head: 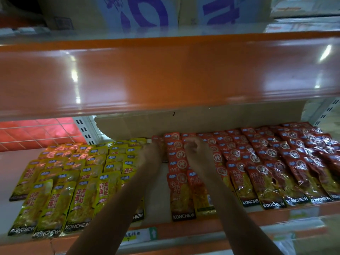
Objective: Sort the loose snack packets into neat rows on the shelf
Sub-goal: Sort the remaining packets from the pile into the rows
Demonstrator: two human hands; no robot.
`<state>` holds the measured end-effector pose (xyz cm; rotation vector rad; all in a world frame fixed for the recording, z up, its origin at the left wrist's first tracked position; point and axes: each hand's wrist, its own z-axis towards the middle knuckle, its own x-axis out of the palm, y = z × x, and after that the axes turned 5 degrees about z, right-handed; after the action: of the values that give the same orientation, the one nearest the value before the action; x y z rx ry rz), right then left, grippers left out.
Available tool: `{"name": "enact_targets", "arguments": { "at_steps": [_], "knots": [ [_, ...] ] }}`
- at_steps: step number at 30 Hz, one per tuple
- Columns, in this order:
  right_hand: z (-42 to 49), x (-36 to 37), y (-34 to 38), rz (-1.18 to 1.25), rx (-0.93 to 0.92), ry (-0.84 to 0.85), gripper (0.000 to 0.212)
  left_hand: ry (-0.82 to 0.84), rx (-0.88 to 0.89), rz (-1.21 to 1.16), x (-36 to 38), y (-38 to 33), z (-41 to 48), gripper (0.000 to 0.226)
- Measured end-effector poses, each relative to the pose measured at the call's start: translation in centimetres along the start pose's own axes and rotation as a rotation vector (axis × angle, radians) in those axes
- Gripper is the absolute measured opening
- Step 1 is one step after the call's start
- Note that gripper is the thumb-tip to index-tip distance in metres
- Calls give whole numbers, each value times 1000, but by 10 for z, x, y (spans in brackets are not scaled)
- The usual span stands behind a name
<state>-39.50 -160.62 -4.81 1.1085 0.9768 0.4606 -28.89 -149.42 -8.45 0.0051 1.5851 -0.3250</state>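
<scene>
Both forearms enter from the bottom of the frame and reach deep into the shelf [157, 201].

- Left hand [150, 155]: centre frame, on the seam where the yellow packets [73, 183] meet the red packets [276, 162]. Its fingers point away and are blurred, so I cannot tell whether they are apart or holding anything.
- Right hand [195, 150]: just right of the left hand, over the second and third red columns. Fingers are curled down onto the packet tops. Blur hides whether they pinch one.
- Packets lie flat in overlapping columns running front to back, yellow in the left half and red in the right. The yellow front row sits skewed and the red columns on the right lie straighter.

Writing: "KONCHEW" in white on the dark bottom band of the front packets, both colours. Each has a small blue tag at the top with characters too soft to read. A price strip [136, 235] on the front lip carries a green arrow.

Edges and room:
- A bare white lane runs between the two forearms.
- More bare shelf lies left of the yellow block.
- A cardboard box [184, 122] stands touching the back row.
- The glossy orange upper shelf [165, 74] hangs low across the frame.
- Cartons [143, 13] with purple print sit on top.
</scene>
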Motion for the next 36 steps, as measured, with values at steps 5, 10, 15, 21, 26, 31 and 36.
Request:
{"name": "enact_targets", "arguments": {
  "at_steps": [5, 10, 15, 21, 26, 31, 36],
  "knots": [
    [-1, -3, -1, -10, 15, 10, 29, -8, 2, 36, -2, -3, -2, 29],
    [-3, -7, -3, -1, 30, 13, 30, -27, 11, 42, -7, -10, -7, 32],
    [-7, -11, 0, -26, 10, 13, 31, -74, 119, 150, -14, -10, -18, 30],
    [-13, 9, 13, -63, -62, 72, 29, -159, 162, 98, -41, 6, -43, 28],
    [-34, 61, 33, -106, -105, 201, 26, -219, 158, 20, -53, 60, -64, 36],
    [-70, 127, 69, -198, -278, 285, 33, -228, 98, 17, -73, 133, -87, 39],
    [-120, 222, 116, -159, -394, 385, 33, -239, -81, -10, -90, 248, -120, 36]
  ]
}}
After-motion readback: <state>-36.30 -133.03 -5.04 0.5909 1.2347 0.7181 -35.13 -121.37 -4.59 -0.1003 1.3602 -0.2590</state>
